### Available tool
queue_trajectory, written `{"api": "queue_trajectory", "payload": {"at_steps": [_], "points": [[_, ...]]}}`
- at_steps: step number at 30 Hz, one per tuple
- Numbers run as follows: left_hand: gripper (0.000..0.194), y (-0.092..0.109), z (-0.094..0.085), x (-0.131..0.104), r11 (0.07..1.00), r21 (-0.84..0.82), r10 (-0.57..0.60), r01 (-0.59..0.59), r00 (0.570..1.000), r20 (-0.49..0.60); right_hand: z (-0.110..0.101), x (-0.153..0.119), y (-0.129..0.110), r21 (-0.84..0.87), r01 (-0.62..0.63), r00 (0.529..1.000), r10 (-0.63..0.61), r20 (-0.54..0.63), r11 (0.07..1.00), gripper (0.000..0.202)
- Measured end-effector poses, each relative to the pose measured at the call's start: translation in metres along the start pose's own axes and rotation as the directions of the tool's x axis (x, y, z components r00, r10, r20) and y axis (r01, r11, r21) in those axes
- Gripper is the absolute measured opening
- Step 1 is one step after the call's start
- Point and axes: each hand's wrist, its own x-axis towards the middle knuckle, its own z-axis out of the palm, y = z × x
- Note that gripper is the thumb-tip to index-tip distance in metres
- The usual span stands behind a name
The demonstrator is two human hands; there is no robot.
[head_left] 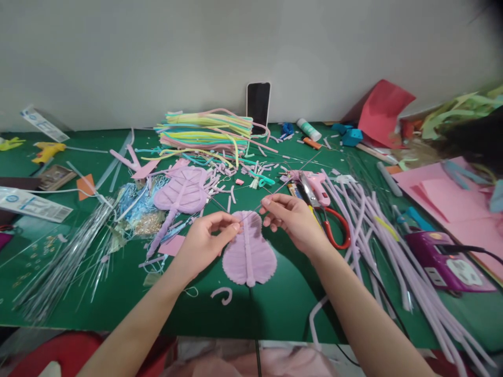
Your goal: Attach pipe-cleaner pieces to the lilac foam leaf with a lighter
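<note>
A purple leaf-shaped piece (255, 256) with a ribbed surface and a central rib lies on the green table, its narrower end under my fingers. My left hand (214, 235) pinches at that upper end, thumb against forefinger, by a thin wire (257, 207). To the right, my right hand (288, 217) has thumb and forefinger closed on the same wire, which runs up and to the right. A second purple leaf piece (183, 189) with a wrapped stem lies to the left, beyond my left hand.
Red-handled scissors (337, 228) and a pink glue gun (314, 183) lie right of my right hand. Colored pipe cleaners (204, 133) are stacked behind, near a propped phone (258, 104). Purple stems (393, 251) spread right; silver wires (70, 262) lie left.
</note>
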Motion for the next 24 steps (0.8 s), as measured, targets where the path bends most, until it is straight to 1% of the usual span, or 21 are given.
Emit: {"api": "queue_trajectory", "payload": {"at_steps": [6, 10, 12, 13, 15, 17, 18, 19, 20, 21, 23, 24], "points": [[0.024, -0.003, 0.002, 0.001, 0.999, 0.03, 0.014, -0.013, 1.0, -0.018, 0.001, -0.001, 0.0, -0.033, 0.003, 1.0, -0.003, 0.016, 0.999, 0.034], [0.023, -0.002, 0.0, -0.002, 0.997, 0.069, 0.031, -0.031, 1.0, 0.001, 0.0, 0.0, 0.0, -0.035, 0.006, 1.0, -0.006, 0.027, 0.999, 0.036], [0.024, 0.001, -0.005, -0.001, 0.995, 0.09, 0.035, -0.037, 0.999, 0.022, 0.0, -0.001, -0.003, -0.054, 0.005, 0.998, -0.002, 0.065, 0.999, 0.036], [0.026, 0.003, -0.008, 0.001, 0.994, 0.097, 0.041, -0.044, 0.999, 0.029, 0.0, -0.001, -0.005, -0.077, 0.003, 0.995, 0.005, 0.103, 0.997, 0.036], [0.03, 0.008, -0.013, 0.009, 0.994, 0.093, 0.061, -0.063, 0.998, 0.025, 0.001, -0.003, -0.01, -0.159, -0.006, 0.976, 0.04, 0.212, 0.987, 0.033], [0.034, 0.014, -0.016, 0.02, 0.994, 0.071, 0.081, -0.081, 0.997, 0.008, 0.004, -0.005, -0.016, -0.268, -0.007, 0.941, 0.097, 0.324, 0.963, 0.029], [0.037, 0.017, -0.016, 0.026, 0.997, 0.038, 0.072, -0.073, 0.997, 0.021, 0.007, -0.005, -0.019, -0.321, -0.003, 0.92, 0.128, 0.37, 0.947, 0.026], [0.039, 0.02, -0.014, 0.032, 0.998, 0.014, 0.054, -0.055, 0.996, 0.073, 0.01, -0.006, -0.022, -0.368, 0.004, 0.899, 0.157, 0.408, 0.93, 0.025], [0.04, 0.023, -0.012, 0.037, 0.999, 0.011, 0.037, -0.039, 0.992, 0.122, 0.013, -0.007, -0.024, -0.405, 0.01, 0.879, 0.185, 0.439, 0.914, 0.023], [0.038, 0.025, -0.009, 0.041, 0.999, 0.008, 0.035, -0.037, 0.988, 0.148, 0.016, -0.008, -0.025, -0.433, 0.013, 0.862, 0.209, 0.461, 0.902, 0.022], [0.03, 0.028, -0.003, 0.046, 0.998, -0.013, 0.056, -0.054, 0.987, 0.151, 0.02, -0.009, -0.027, -0.449, 0.017, 0.845, 0.228, 0.484, 0.893, 0.021], [0.026, 0.029, -0.002, 0.046, 0.997, -0.028, 0.073, -0.07, 0.989, 0.126, 0.021, -0.009, -0.028, -0.442, 0.022, 0.849, 0.217, 0.482, 0.897, 0.02]]}}
